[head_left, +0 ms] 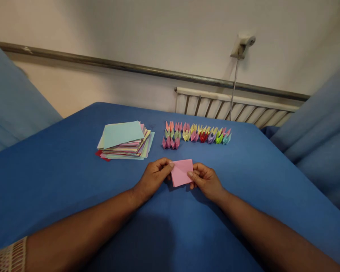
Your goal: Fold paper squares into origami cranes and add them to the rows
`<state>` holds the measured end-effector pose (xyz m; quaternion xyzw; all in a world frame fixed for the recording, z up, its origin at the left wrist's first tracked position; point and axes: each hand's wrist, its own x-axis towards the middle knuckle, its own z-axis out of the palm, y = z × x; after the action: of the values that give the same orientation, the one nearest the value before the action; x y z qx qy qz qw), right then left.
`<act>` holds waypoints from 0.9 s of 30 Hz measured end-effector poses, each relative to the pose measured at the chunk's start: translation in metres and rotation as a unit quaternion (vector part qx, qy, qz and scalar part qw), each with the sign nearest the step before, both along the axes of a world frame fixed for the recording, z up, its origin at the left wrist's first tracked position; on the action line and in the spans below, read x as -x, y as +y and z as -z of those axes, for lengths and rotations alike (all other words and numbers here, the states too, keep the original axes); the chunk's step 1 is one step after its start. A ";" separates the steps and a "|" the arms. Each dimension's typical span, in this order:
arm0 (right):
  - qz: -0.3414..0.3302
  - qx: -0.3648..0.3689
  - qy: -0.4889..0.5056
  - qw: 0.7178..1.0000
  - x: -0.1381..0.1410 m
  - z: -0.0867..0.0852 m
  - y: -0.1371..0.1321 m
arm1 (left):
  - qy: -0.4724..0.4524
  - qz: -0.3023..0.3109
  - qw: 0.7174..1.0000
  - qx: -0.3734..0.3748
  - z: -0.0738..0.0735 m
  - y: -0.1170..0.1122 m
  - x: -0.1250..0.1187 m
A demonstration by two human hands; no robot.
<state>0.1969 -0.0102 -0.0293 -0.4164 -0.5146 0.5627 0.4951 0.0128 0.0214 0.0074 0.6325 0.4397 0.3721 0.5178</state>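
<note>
A folded square of pink paper is held between both hands, a little above the blue-covered table. My left hand pinches its upper left corner, thumb on top. At the right edge, my right hand grips it with the thumb on its face and the fingers behind. Beyond the hands, slightly to the right, stand rows of small folded paper cranes in pink, yellow, green, red, purple and blue.
To the left lies an uneven stack of coloured paper sheets, light blue on top. Behind the table are a wall rail, a white radiator and a socket with a cord. Blue curtains hang at both sides.
</note>
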 end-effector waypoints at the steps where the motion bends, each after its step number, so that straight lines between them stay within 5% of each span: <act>1: -0.005 -0.001 0.002 1.000 0.000 0.000 0.000 | -0.006 -0.002 1.000 -0.001 0.001 0.000 0.000; 9: -0.013 0.004 0.015 1.000 0.002 0.001 -0.002 | 0.013 0.022 1.000 0.000 0.001 0.001 0.001; 17: 0.050 -0.017 -0.035 0.998 -0.002 -0.002 0.001 | 0.005 0.037 0.999 0.018 0.007 0.003 -0.002; 27: 0.022 -0.036 -0.032 0.999 -0.001 -0.001 0.000 | -0.005 -0.015 1.000 -0.004 0.011 0.005 -0.002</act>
<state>0.1984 -0.0107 -0.0279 -0.4270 -0.5407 0.5192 0.5057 0.0147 0.0260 -0.0035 0.6263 0.4452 0.3846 0.5115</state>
